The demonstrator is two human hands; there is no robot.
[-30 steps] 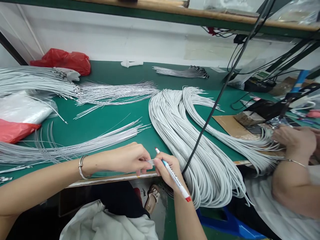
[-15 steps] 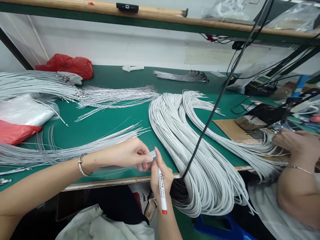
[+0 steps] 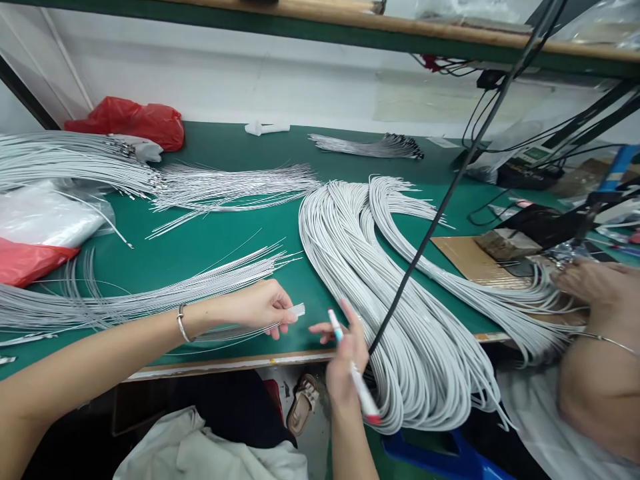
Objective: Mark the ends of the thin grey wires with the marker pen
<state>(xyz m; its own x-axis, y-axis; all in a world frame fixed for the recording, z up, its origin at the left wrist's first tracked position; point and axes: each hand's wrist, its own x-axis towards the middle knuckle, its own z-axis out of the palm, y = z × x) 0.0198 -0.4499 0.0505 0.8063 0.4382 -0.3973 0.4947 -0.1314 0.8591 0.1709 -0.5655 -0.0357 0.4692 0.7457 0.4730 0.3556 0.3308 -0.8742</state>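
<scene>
My left hand [image 3: 273, 309] pinches a small pale, flat strip [image 3: 298, 310] between thumb and fingers, above the table's front edge. Thin wire runs back from those fingers toward a bundle of thin grey wires [image 3: 200, 293] on the green table. To the right of it, my right hand [image 3: 347, 353] is apart from the strip and grips a white marker pen [image 3: 361, 390] with a red end pointing down toward me. The index finger of that hand stretches out, and the pen is slightly blurred. Just beyond lies a thick bundle of white cables [image 3: 395, 300], drooping over the edge.
A black cord [image 3: 435, 223] slants down across the cables. At the right, a co-worker's hands [image 3: 590, 287] work on cable ends beside cardboard [image 3: 465, 260]. More wires [image 3: 235, 183], a red bag [image 3: 135, 123] and a plastic bag [image 3: 55, 213] lie further back and left.
My right hand has drawn away from the strip, moving right and down with the marker pen. My left hand still holds the strip, slightly further left. The view has tilted down a little.
</scene>
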